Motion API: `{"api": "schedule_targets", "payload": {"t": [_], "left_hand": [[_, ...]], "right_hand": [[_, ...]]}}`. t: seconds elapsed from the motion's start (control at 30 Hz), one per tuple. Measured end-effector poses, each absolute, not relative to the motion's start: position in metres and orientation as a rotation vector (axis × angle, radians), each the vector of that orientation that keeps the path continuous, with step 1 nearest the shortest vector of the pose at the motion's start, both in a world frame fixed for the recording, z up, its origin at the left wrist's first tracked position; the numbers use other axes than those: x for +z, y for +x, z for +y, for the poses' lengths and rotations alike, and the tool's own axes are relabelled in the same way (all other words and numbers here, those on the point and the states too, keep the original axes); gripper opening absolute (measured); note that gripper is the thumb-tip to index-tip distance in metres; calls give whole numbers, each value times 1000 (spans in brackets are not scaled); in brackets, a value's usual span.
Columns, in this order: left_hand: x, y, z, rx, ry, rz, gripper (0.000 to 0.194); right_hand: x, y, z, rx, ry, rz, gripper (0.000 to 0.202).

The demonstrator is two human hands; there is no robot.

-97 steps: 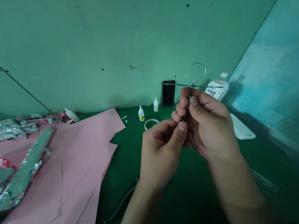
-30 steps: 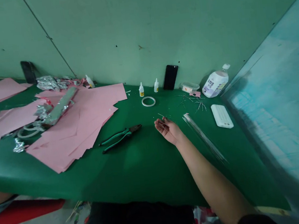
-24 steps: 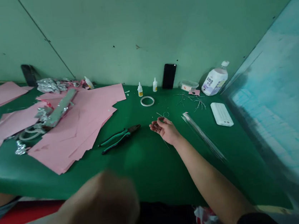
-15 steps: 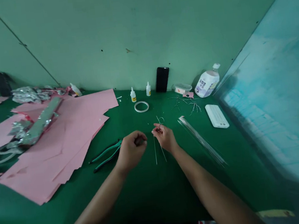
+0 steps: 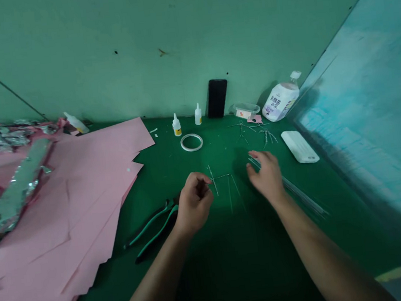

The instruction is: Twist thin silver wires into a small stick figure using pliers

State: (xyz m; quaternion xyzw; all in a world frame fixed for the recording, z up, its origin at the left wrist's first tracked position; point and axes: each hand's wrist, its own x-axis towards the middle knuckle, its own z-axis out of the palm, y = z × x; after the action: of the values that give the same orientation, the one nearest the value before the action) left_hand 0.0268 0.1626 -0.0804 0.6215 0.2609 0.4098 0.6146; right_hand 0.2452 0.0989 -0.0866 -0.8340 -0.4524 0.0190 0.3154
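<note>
My left hand [image 5: 195, 203] is closed in a pinch on a thin twisted wire piece [image 5: 221, 176], which reaches out to the right with two straight ends hanging down. Over the near end of the bundle of straight wires [image 5: 305, 199], my right hand [image 5: 266, 174] has its thumb and fingers apart and holds nothing. Part of the bundle is hidden under that hand. Green-handled pliers [image 5: 154, 226] lie beside my left hand. Some twisted wire pieces [image 5: 267, 135] rest farther back on the green table [image 5: 236, 272].
Pink sheets [image 5: 93, 196] and silvery foil cover the left side. Two small glue bottles [image 5: 177, 125], a white ring [image 5: 182, 145], a black phone [image 5: 217, 98], a plastic tub [image 5: 245, 110], a labelled bottle [image 5: 279, 103] and a white box [image 5: 299, 146] stand or lie toward the back.
The wire piece has passed from my right hand to my left. My right hand has moved right and opened above the wire bundle. The view has shifted slightly.
</note>
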Motion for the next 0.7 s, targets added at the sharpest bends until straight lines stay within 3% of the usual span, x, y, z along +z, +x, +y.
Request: {"api": "schedule_targets", "payload": {"t": [0.17,0.47,0.7], "left_hand": [[-61,20,167,886,577,386,38],[-46,12,165,872,238,244,45],[-34,13,164,918,536,369,11]], "right_hand": [[-85,262,91,-53,-2576,-1070,31],[-98,262,97,-103,-2711,-1124,28],[-103,247,102,-293,-2547,-1114,25]]}}
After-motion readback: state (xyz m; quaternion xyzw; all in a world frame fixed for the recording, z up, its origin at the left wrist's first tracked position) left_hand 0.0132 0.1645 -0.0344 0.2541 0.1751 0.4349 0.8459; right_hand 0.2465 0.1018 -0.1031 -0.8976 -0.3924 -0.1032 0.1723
